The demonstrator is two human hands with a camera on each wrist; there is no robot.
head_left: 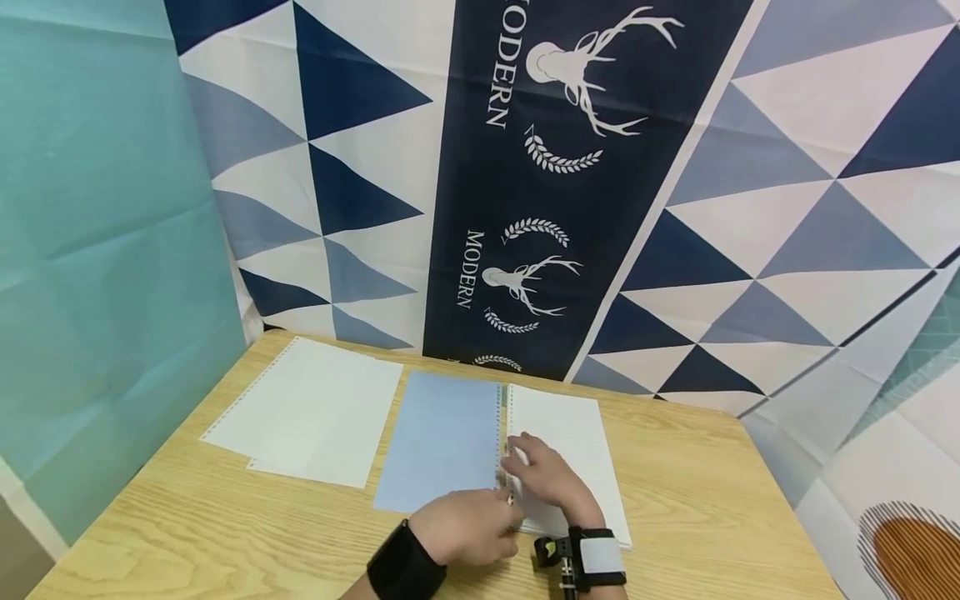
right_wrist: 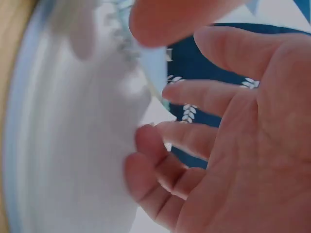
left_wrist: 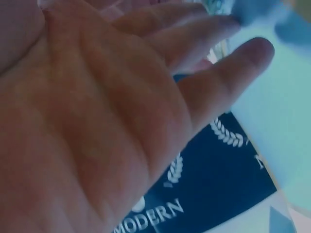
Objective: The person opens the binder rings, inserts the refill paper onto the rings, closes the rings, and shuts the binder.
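Observation:
A loose-leaf notebook lies open on the table, its light blue cover to the left and a stack of white pages to the right. Between them runs a ring spine. My left hand is at the near end of the spine with bent fingers; its thumb and fingertips are partly hidden, so a pinch cannot be made out. Just beyond it, my right hand lies over the inner edge of the pages, fingers loosely bent. In the right wrist view, those fingers show apart above the blurred white pages.
Loose white punched sheets overlap on the left of the wooden table. A patterned cloth hangs behind the table's back edge, and a teal cloth hangs along the left.

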